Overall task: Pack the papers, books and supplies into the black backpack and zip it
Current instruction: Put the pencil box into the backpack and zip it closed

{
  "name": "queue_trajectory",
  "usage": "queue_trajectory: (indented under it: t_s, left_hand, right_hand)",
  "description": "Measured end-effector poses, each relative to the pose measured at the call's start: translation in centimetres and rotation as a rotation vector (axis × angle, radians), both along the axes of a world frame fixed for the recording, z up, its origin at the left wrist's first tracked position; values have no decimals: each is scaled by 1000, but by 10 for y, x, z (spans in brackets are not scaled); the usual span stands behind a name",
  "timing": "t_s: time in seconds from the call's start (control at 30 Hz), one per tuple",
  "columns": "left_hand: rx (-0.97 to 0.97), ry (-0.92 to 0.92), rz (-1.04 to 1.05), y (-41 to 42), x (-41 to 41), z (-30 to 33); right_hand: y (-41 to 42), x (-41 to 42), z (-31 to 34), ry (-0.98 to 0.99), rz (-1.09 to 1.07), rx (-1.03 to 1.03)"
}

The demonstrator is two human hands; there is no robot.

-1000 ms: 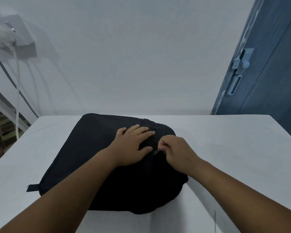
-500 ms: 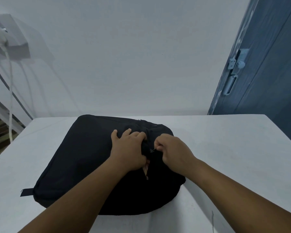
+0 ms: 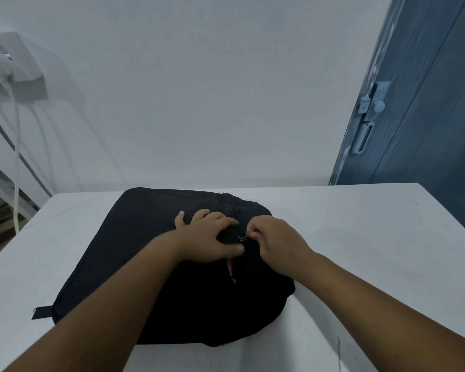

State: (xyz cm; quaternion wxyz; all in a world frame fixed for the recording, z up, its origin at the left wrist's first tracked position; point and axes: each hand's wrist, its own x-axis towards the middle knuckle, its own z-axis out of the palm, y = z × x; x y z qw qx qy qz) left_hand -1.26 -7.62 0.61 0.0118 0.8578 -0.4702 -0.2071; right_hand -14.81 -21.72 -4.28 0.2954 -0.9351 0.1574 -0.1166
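On the white table (image 3: 360, 237), which runs out of view at the bottom and both sides, the black backpack (image 3: 134, 253) lies flat near the middle, its far end toward the pale wall (image 3: 199, 89). A blue door (image 3: 427, 116) with a light latch stands at the right, cut off by the edge of the view. At the left a white box on the wall is blurred, with a white cable (image 3: 16, 157) hanging from it. Both forearms reach in from below and hide much of the bag's near half. The left hand (image 3: 207, 240) grips a bunched fold of the bag's fabric, fingers curled over it and thumb underneath. The right hand (image 3: 277, 242) sits just beside it, fingers clenched in a pinch on the small metal zipper pull (image 3: 243, 238), which shows only as a thin glint between the hands. Below the left hand a narrow gap in the zip shows a sliver of something pale tan (image 3: 231, 272); what it is cannot be made out. A short black strap tab (image 3: 42, 312) sticks out at the bag's near left corner
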Motion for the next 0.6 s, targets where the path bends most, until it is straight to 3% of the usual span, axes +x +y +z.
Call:
queue_trajectory:
  t_s: [0.13,0.43,0.6]
  left_hand:
    - [-132,-15,-56,-9,18,7]
    - [-121,-40,-88,-29,26,12]
    - [-314,-87,115,-38,33,8]
  right_hand:
    - [1,2,-1,-30,6,-24]
    - [4,7,6,20,1,-44]
    - [19,-3,13,18,173,32]
